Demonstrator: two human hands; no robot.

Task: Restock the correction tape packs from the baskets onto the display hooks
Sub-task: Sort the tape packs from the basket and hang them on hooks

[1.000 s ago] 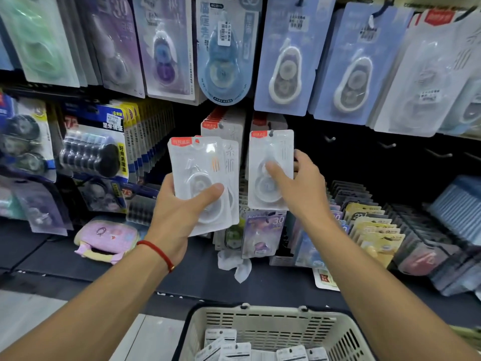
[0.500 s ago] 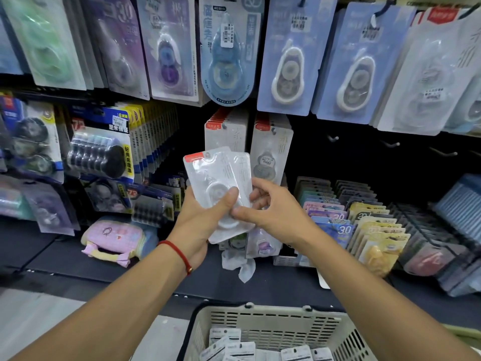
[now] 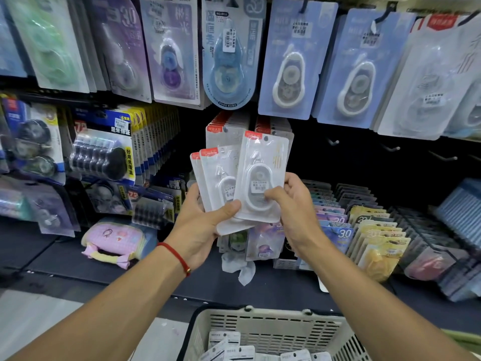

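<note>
Our left hand (image 3: 200, 227) grips a fanned stack of white correction tape packs (image 3: 221, 183), thumb across the front. Our right hand (image 3: 294, 214) pinches the front pack (image 3: 263, 175) by its lower edge; its price sticker is too small to read. Below, the beige basket (image 3: 273, 324) holds more packs. A nearby card reads "30" (image 3: 345, 233).

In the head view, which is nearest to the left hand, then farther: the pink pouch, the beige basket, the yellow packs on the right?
From the left hand:
1. Pink pouch, on the shelf, to its left.
2. Beige basket, below, toward the person.
3. Yellow packs, far right on the shelf.
</note>
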